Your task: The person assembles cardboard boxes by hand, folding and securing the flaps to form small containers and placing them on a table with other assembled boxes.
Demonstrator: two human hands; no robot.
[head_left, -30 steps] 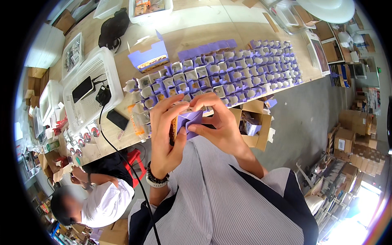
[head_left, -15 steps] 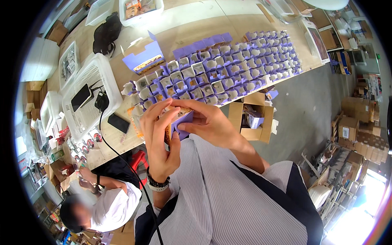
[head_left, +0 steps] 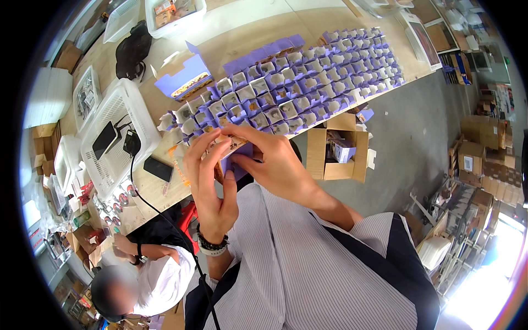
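Note:
Between both hands, near the table's front edge, I hold a small purple carton [head_left: 240, 155] with a printed orange-brown face. My left hand [head_left: 212, 179] wraps its left side, with the thumb low against it. My right hand [head_left: 272, 162] grips its right side, fingers over the top and thumb on the purple face. Fingers hide much of the carton. Just beyond my hands stand rows of small open-topped purple boxes [head_left: 286, 93], packed close together. Behind their left end is a larger purple display box [head_left: 184, 80] with its lid raised.
A white plastic basket [head_left: 148, 118] holding a phone and cables sits at left, a black phone [head_left: 158, 169] beside it. A black cable [head_left: 165, 217] runs down past my left arm. An open cardboard box [head_left: 316, 157] stands below the table edge. Another person [head_left: 165, 275] works at lower left.
Both hands have shifted slightly up and left in view with the carton, still gripping it. The table scene has shifted up and left too. The other person's head has moved right.

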